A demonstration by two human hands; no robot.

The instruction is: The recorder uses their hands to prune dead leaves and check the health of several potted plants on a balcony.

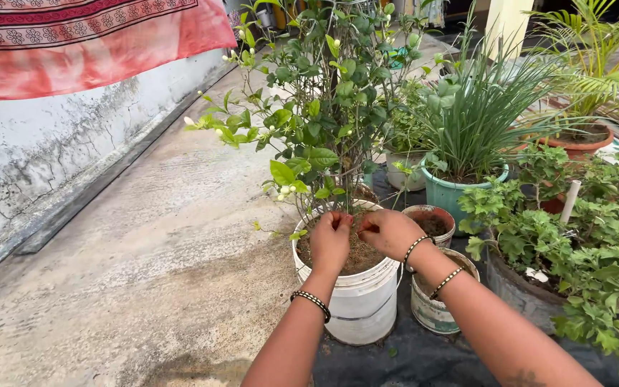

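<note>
With my left hand [329, 240] and right hand [390, 231] pinched shut at the jasmine plant [324, 107] stems over the white bucket [360, 304] — I judge a hard tug could snap them.

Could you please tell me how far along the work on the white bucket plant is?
Done: white plastic bucket already holds brown fibrous soil around the budding green shrub. In hand: left hand and right hand pinch at its stem base. Left: cannot tell.

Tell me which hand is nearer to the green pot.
Right. The right hand is over the white bucket's soil, just left of the green pot; the left hand is farther left.
</note>
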